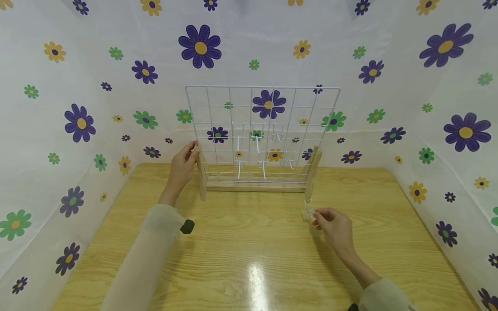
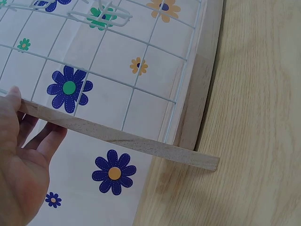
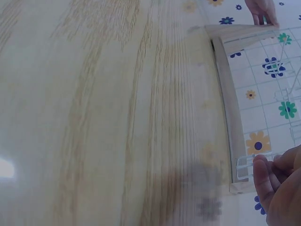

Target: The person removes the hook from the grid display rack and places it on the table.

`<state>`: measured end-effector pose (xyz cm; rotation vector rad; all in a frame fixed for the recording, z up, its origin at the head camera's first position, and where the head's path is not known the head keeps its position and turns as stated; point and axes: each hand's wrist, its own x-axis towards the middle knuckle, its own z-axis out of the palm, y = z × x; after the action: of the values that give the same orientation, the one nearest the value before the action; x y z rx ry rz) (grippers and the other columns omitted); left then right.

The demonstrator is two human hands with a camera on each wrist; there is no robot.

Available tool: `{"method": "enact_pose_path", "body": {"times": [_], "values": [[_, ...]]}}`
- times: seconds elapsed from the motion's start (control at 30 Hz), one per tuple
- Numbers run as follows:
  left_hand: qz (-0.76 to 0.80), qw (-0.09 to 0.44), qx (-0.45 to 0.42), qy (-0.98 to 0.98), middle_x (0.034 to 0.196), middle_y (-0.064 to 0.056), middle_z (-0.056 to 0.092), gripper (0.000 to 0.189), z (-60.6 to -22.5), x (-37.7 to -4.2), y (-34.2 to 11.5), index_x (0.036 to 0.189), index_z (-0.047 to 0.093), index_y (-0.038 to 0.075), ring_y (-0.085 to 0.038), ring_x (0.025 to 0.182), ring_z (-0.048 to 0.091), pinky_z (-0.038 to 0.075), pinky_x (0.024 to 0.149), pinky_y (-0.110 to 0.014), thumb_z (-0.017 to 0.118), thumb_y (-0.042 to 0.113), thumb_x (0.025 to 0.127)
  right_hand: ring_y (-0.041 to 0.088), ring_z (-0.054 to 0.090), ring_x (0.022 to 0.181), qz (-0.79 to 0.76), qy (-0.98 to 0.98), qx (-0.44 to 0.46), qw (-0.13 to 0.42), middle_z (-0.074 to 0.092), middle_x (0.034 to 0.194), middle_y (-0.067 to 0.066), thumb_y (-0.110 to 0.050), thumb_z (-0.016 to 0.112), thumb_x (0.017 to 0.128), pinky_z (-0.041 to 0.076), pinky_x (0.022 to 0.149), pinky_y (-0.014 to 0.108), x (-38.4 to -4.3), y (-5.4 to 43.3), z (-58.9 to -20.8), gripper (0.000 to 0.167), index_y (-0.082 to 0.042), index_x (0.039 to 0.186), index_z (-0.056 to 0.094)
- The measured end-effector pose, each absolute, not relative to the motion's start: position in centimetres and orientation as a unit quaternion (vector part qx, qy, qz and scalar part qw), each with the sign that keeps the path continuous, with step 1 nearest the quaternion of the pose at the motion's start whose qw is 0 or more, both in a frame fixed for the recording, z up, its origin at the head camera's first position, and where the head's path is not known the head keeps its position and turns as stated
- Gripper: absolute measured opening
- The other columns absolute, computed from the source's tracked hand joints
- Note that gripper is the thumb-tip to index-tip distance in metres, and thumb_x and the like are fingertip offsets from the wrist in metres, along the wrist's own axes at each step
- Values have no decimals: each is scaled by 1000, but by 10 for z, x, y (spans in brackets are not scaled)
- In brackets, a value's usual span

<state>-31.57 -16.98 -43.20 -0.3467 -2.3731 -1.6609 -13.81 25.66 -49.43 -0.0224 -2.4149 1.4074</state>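
Observation:
A white wire grid panel (image 1: 264,87) stands upright in a wooden stand (image 1: 256,188) on the table. My left hand (image 1: 183,168) holds the upper end of the stand's left post; in the left wrist view, the thumb is above the wooden bar (image 2: 117,134) and the fingers are beneath it. Between thumb and fingertips, my right hand (image 1: 336,226) pinches a white wire hook (image 1: 308,211) in front of the stand's right foot. Several similar hooks hang on the grid in two rows, among them an upper hook (image 1: 238,142) and a lower hook (image 1: 264,170).
The wooden table (image 1: 249,242) extends around the stand, with a bright reflection near its front edge. A white flower-patterned cloth (image 1: 249,43) encloses the back and both sides. A dark object (image 1: 187,226) sits at the left sleeve's cuff.

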Motion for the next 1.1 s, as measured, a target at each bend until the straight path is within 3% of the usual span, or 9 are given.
{"method": "enact_pose_path", "body": {"times": [0.17,0.33,0.5,0.63,1.1], "values": [[-565,112,-120,-808,160,-16,42,53,-431,-315,-168,156,43,3,-35,135,53,47,113,-47,49,32,111,18,71,62,482,-861,-19,163,74,80,19,7,72,93,63,58,30,-138,260,-497,5,10,97,73],[-570,102,-113,-807,161,-15,41,52,-431,-316,-166,157,43,5,-34,137,51,46,113,-47,49,31,111,27,71,64,461,-871,-5,168,74,81,20,9,71,92,59,55,18,-137,261,-498,5,11,96,72],[-576,87,-106,-806,161,-20,39,50,-416,-304,-160,157,40,-1,-38,139,48,44,115,-49,46,21,112,32,71,64,427,-885,19,186,73,80,21,11,71,91,55,53,13,-136,263,-501,5,12,96,72],[-573,83,-109,-808,158,-26,40,48,-400,-291,-154,154,40,-6,-43,137,49,45,113,-50,46,15,112,29,71,63,398,-894,40,200,73,80,20,12,72,90,53,50,14,-136,265,-502,5,12,95,72],[-572,82,-102,-810,158,-26,41,47,-393,-283,-154,155,40,-4,-41,134,51,45,113,-50,46,14,112,26,73,70,349,-900,110,238,74,86,22,18,75,83,60,62,19,-135,262,-504,11,12,92,73]]}}
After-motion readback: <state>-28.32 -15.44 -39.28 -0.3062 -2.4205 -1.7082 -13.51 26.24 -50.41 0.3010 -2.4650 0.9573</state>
